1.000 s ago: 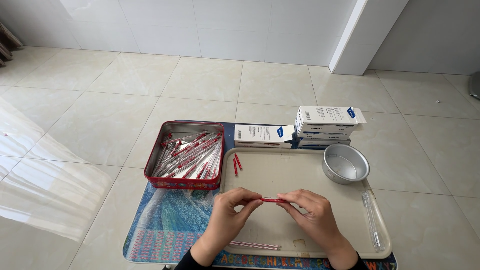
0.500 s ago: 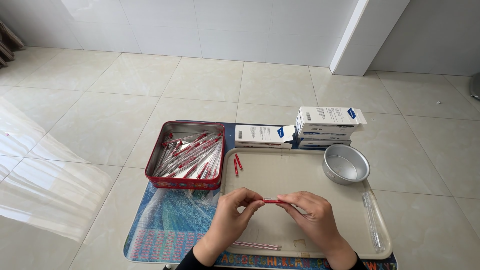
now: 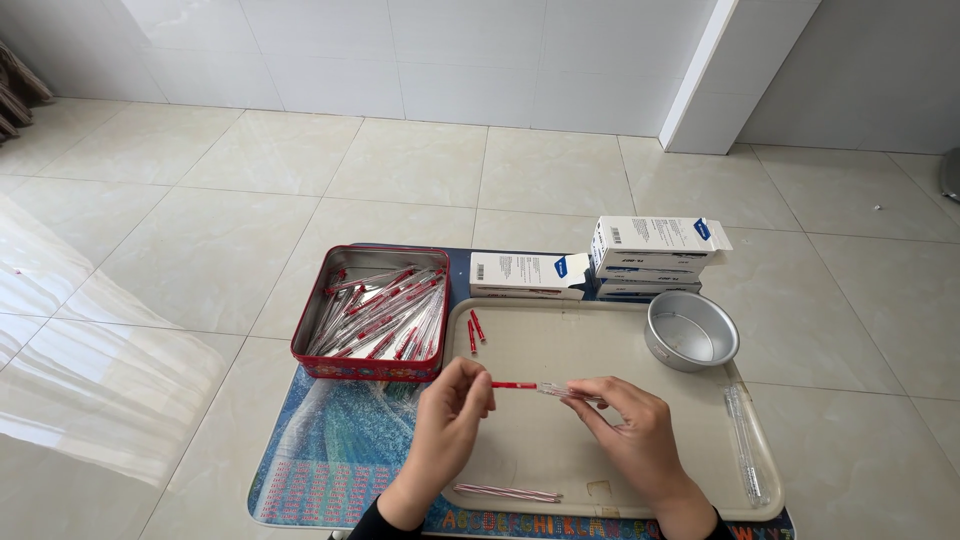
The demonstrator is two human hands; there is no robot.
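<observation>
Hardly anything has moved: both hands keep pinching the pen [image 3: 535,387], long axis lying left-right above the tray [image 3: 600,340]; left hand [image 3: 448,415] grips its red end, right hand [image 3: 628,430] its clear barrel.

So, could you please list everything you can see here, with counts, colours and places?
pen: one, red cap and clear barrel, held over the tray between both hands
tray: one, beige, on the mat
mat: one, blue patterned, on the floor
tin: one, red, left of the tray, full of pens
red caps: two or three, tray's top left corner
bowl: one, silver, tray's top right corner
boxes: several, white and blue, behind the tray
clear barrels: a few, tray's right edge
striped refills: two or so, tray's front
left hand: pinching the cap end
right hand: holding the barrel
</observation>
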